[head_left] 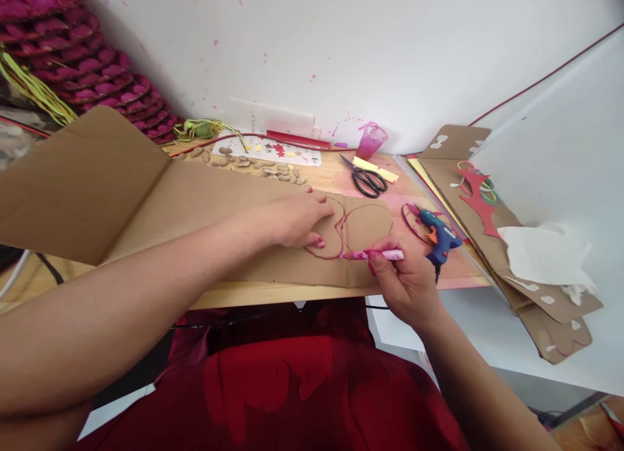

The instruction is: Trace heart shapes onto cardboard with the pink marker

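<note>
A long sheet of brown cardboard (160, 204) lies across the wooden table (336, 175). A heart outline (363, 225) is drawn on it in pink. My left hand (297, 218) lies flat on the cardboard, fingers spread over the heart's left half, holding nothing. My right hand (407, 279) pinches a pink marker (377, 255), whose tip touches the cardboard at the bottom of the heart.
A blue glue gun (439, 233) lies right of the heart. Black scissors (366, 178), a pink cup (371, 140) and several small stones (273, 168) sit farther back. More cardboard with a red cut-out (475, 197) and white paper (541, 253) lies at right. Magenta decorations (73, 54) hang at top left.
</note>
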Demonstrator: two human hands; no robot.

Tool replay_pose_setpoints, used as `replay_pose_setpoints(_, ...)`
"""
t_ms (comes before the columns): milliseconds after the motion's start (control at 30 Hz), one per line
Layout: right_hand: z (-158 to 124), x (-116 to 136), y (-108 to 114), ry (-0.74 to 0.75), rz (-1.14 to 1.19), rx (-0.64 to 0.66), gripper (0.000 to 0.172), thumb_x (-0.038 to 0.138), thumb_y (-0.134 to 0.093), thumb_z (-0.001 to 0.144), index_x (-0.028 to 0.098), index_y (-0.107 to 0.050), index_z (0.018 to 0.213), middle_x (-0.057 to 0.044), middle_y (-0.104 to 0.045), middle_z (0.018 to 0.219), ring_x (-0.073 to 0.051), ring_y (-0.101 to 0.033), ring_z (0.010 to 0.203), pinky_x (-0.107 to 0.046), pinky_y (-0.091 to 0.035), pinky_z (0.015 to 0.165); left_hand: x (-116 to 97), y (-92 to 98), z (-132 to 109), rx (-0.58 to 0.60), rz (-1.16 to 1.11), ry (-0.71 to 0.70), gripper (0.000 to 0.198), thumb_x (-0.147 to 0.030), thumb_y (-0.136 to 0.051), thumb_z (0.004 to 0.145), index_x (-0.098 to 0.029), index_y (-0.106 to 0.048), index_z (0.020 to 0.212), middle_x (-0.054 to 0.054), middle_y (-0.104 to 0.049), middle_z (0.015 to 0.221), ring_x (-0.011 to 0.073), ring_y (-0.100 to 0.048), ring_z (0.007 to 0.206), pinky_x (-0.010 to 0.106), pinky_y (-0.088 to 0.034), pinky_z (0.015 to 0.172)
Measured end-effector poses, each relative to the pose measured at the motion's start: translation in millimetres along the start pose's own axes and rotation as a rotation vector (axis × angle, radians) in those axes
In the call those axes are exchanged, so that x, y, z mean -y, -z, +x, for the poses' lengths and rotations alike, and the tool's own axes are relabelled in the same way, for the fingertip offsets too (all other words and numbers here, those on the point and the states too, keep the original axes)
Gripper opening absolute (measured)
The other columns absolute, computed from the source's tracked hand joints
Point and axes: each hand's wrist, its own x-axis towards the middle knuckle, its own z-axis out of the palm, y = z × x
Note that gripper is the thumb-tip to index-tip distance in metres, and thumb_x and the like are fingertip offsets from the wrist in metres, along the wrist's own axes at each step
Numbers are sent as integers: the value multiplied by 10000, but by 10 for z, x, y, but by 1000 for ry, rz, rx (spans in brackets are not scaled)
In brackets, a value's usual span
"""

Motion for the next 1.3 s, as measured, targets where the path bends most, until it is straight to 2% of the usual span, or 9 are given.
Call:
replay_pose_setpoints(133,-14,133,-58,41,11,19,75,242,-546,993,231,-599,941,-4,-628,775,-144,-577,655,-271,-427,593,29,56,21,27,-49,8,672,-523,-670,820,-233,-496,1400,124,-491,1409,336,-458,1297,424,-415,1067)
replay_pose_setpoints(333,53,221,-153,89,-22,43,64,215,-540,992,224,-584,946,26,-616,763,-108,-573,648,-225,-424,604,49,144,71,53,-121,47,782,-542,-727,699,-243,-489,1381,125,-377,1483,320,-448,1323,390,-403,1088)
replay_pose_setpoints(500,107,235,-204,104,-52,51,57,205,-552,981,227,-577,934,40,-613,751,-99,-574,640,-214,-421,609,115,143,131,93,-173,25,899,-579,-733,652,-240,-430,1428,134,-475,1404,308,-543,1201,379,-461,994)
replay_pose_setpoints(800,235,260,-436,144,-61,12,44,193,-555,971,229,-573,954,31,-634,760,-104,-592,622,-217,-434,586,226,127,262,130,-206,-61,895,-550,-771,613,-234,-418,1371,130,-585,1318,297,-590,1092,375,-482,897)
replay_pose_setpoints(1000,393,259,-614,198,-30,23,47,197,-552,980,241,-569,978,21,-667,815,-119,-625,663,-230,-455,599,252,144,322,172,-206,-69,900,-399,-794,551,-240,-426,1357,117,-620,1245,302,-620,1007,393,-496,861)
replay_pose_setpoints(1133,483,233,-724,251,-42,44,52,200,-572,977,242,-556,1004,8,-696,884,-136,-662,773,-238,-481,672,264,166,349,203,-187,-69,870,-253,-772,525,-268,-445,1331,98,-635,1221,298,-629,989,406,-498,868)
replay_pose_setpoints(1200,493,240,-730,265,-57,63,51,201,-562,982,241,-549,1010,0,-703,904,-143,-668,808,-243,-487,704,267,168,356,209,-182,-67,877,-221,-768,512,-274,-444,1326,98,-631,1234,297,-625,1000,403,-499,866)
replay_pose_setpoints(1300,454,290,-641,250,-85,102,61,190,-559,981,241,-540,1008,5,-701,899,-134,-668,790,-230,-478,677,269,159,353,189,-206,-80,875,-271,-788,521,-271,-445,1326,100,-625,1253,295,-617,1021,394,-500,868)
